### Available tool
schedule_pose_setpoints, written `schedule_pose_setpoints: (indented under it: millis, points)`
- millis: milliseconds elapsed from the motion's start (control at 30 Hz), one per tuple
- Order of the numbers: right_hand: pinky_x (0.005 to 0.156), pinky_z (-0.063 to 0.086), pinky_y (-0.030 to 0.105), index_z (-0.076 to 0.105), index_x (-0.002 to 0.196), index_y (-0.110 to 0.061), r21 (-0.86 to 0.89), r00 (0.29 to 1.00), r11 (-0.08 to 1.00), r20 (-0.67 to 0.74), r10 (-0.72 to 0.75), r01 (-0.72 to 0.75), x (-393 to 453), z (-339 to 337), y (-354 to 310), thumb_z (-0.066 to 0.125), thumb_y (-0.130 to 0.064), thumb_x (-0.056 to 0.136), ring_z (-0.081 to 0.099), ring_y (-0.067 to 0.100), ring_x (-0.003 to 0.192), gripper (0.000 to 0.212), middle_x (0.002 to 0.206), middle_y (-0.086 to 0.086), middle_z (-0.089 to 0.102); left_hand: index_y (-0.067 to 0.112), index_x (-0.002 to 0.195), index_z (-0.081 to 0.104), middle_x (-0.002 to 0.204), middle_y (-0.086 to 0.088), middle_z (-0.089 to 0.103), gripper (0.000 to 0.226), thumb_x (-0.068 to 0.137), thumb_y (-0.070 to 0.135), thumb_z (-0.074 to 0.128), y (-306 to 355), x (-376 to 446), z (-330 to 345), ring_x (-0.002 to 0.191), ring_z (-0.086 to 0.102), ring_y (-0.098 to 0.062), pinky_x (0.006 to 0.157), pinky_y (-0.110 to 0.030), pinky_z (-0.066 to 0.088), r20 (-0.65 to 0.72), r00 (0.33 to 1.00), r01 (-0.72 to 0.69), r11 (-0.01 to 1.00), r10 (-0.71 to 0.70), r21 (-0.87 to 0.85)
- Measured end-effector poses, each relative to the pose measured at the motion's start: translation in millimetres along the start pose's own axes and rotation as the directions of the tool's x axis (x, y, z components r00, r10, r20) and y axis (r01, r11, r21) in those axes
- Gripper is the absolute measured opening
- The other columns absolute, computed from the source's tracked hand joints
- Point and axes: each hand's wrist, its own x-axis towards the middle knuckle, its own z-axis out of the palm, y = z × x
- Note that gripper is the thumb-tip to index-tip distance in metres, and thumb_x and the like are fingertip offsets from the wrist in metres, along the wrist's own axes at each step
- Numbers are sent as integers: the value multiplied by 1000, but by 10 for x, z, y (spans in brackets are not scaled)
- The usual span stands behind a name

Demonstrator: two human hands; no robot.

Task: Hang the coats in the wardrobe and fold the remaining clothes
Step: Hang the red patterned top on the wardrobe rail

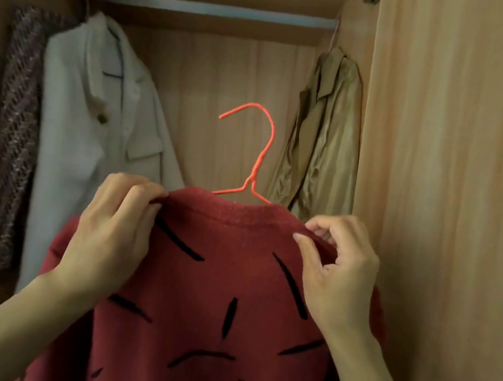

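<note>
A dark red knitted coat (218, 301) with black dashes hangs on an orange wire hanger (259, 158), held up in front of the open wardrobe. My left hand (113, 233) pinches the coat's left shoulder near the collar. My right hand (339, 271) pinches the right shoulder. The hanger's hook points left and sits well below the metal rail (220, 12), touching nothing. The hanger's arms are hidden inside the coat.
On the rail hang a white coat (87, 129) at the left, a speckled dark garment (15, 134) beside it, and an olive jacket (321, 142) at the right. Between them the rail is bare. A wooden wardrobe side panel (450, 190) stands at the right.
</note>
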Motion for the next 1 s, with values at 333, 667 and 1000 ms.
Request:
schedule_pose_setpoints:
  millis: [333, 667, 1000]
  points:
    - [72, 42, 18, 65, 85, -15, -2, 997, 997, 2, -78, 78, 518, 711, 549, 81, -8, 78, 54, 12, 76, 18, 81, -8, 57, 0, 106, 58, 96, -19, 58, 11, 97, 4, 52, -703, 356, 759, 81, 53, -38, 73, -48, 46, -51, 988, -136, 982, 144, 133]
    - [71, 37, 11, 66, 86, -15, -170, 980, 966, 0, -198, 195, 1202, 1588, 779, 79, -9, 79, 51, 1, 74, 16, 80, -6, 56, -1, 104, 59, 98, -21, 57, 13, 100, 6, 50, -1737, 796, 1472, 86, 54, -38, 76, -50, 48, -198, 961, -185, 981, 192, 50]
    - [71, 39, 19, 64, 84, -14, -345, 938, 884, -28, -345, 315, 1955, 2386, 1053, 78, -7, 78, 50, 11, 72, 17, 80, -1, 57, -2, 102, 60, 97, -20, 56, 11, 97, 3, 51, -2594, 1477, 2319, 86, 53, -38, 76, -52, 47, -302, 933, -216, 976, 195, -39]
